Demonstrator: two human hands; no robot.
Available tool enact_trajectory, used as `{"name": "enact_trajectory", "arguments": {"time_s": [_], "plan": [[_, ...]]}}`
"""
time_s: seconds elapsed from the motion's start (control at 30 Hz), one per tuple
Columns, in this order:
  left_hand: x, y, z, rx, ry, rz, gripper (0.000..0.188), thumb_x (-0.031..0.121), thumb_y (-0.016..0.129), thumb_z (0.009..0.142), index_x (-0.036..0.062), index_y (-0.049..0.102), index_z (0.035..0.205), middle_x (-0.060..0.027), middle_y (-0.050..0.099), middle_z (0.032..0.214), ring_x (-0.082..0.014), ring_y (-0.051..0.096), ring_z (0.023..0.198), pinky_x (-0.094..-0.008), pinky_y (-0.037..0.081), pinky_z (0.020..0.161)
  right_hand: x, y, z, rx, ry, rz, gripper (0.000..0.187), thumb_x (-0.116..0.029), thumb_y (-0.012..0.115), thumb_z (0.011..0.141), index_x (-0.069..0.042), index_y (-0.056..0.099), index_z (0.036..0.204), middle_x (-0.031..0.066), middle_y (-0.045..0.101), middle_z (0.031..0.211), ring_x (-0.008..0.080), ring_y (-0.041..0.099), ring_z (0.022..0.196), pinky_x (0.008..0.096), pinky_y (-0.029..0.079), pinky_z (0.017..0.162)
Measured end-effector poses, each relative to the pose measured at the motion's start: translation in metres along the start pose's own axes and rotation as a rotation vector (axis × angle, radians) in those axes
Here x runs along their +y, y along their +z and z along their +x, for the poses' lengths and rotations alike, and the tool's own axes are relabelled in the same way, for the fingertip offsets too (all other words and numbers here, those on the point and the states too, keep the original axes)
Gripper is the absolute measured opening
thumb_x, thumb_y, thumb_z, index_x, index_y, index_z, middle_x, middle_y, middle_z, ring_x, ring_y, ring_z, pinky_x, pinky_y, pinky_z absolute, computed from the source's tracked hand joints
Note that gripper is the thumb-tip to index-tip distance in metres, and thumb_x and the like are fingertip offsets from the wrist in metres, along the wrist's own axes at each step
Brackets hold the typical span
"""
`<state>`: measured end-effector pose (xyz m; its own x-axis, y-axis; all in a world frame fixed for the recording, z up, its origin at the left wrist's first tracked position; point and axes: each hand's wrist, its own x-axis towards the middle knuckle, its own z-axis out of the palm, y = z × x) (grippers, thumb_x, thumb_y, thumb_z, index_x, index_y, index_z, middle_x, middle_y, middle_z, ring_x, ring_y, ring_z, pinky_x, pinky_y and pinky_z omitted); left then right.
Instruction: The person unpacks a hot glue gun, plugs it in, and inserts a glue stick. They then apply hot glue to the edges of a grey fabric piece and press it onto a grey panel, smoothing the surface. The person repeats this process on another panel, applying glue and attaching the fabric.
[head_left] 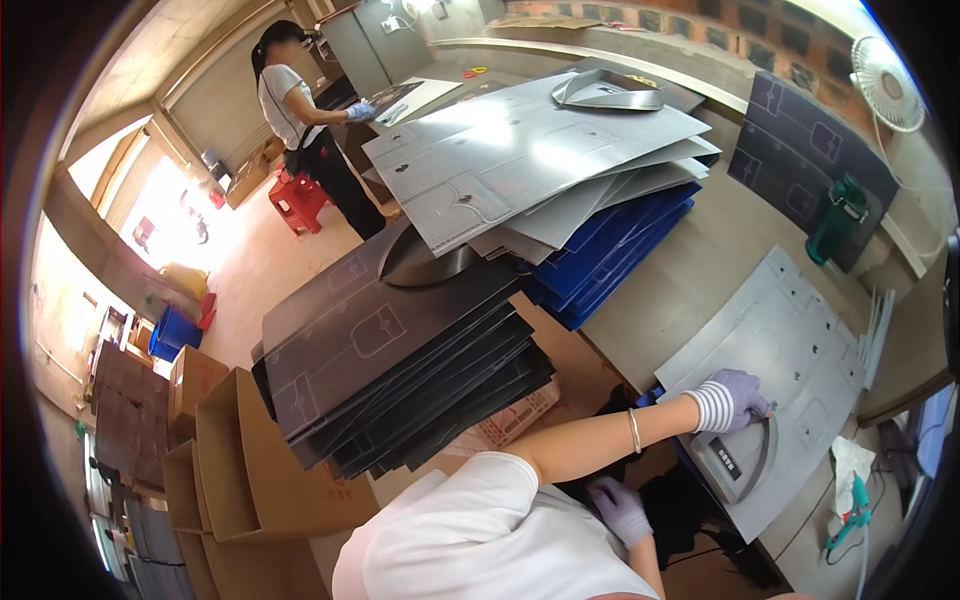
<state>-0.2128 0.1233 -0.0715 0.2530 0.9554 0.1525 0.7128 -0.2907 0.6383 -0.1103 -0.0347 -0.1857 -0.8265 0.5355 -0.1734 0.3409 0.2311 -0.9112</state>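
Note:
My left hand, in a lilac glove with a striped cuff, is closed over a grey flat sheet on the table to the right. Its fingertips press at the upper end of a curved grey strip. That strip arches over a small grey panel with a dark label, lying on the same sheet. My right hand, gloved too, hangs low near my lap, its fingers loosely stretched and nothing visible in them.
Silver sheets, blue sheets and black sheets lie in stacks. A green bottle, green glue gun and white fan are at the right. Cardboard boxes stand left; a co-worker stands beyond.

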Motion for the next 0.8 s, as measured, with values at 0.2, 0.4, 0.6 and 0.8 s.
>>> {"name": "enact_trajectory", "arguments": {"time_s": [0.2, 0.4, 0.6, 0.8], "plan": [[-0.004, 0.004, 0.004, 0.020, 0.056, -0.005, 0.023, 0.021, 0.060, 0.079, 0.0241, 0.071, 0.098, -0.0107, 0.058, 0.083, -0.0296, 0.058, 0.085, -0.0395, 0.047, 0.077, -0.023, -0.121, -0.171, -0.284, 0.277, 0.441, 0.039, -0.028, 0.047, 0.095, 0.004, 0.053, 0.117, 0.0135, 0.062, 0.105, 0.0180, 0.058, 0.096, 0.0293, 0.045, 0.086], [0.001, -0.003, 0.000, 0.001, 0.017, 0.013, 0.027, 0.016, 0.060, 0.074, 0.0249, 0.072, 0.097, -0.0107, 0.057, 0.081, -0.0291, 0.058, 0.080, -0.0386, 0.048, 0.073, -0.009, -0.249, -0.324, 1.023, 0.525, 0.063, 0.030, -0.021, 0.053, 0.093, 0.005, 0.057, 0.107, 0.0125, 0.062, 0.096, 0.0210, 0.060, 0.087, 0.0315, 0.047, 0.082], [-0.003, 0.001, 0.006, -0.015, 0.052, 0.027, 0.030, 0.014, 0.058, 0.074, 0.0247, 0.071, 0.099, -0.0107, 0.057, 0.081, -0.0298, 0.058, 0.079, -0.0401, 0.048, 0.073, 0.126, -0.324, -0.353, 1.329, 0.370, -0.195, 0.040, -0.012, 0.063, 0.085, 0.004, 0.051, 0.120, 0.0153, 0.058, 0.110, 0.0236, 0.055, 0.100, 0.0333, 0.046, 0.087], [0.000, -0.002, 0.008, -0.062, 0.003, 0.038, 0.027, 0.017, 0.058, 0.077, 0.0246, 0.070, 0.100, -0.0105, 0.057, 0.082, -0.0288, 0.057, 0.081, -0.0400, 0.048, 0.074, 0.181, -0.376, -0.311, 1.204, 0.476, -0.370, 0.045, -0.019, 0.064, 0.085, 0.003, 0.051, 0.122, 0.0152, 0.059, 0.111, 0.0226, 0.056, 0.100, 0.0329, 0.045, 0.087]]}}
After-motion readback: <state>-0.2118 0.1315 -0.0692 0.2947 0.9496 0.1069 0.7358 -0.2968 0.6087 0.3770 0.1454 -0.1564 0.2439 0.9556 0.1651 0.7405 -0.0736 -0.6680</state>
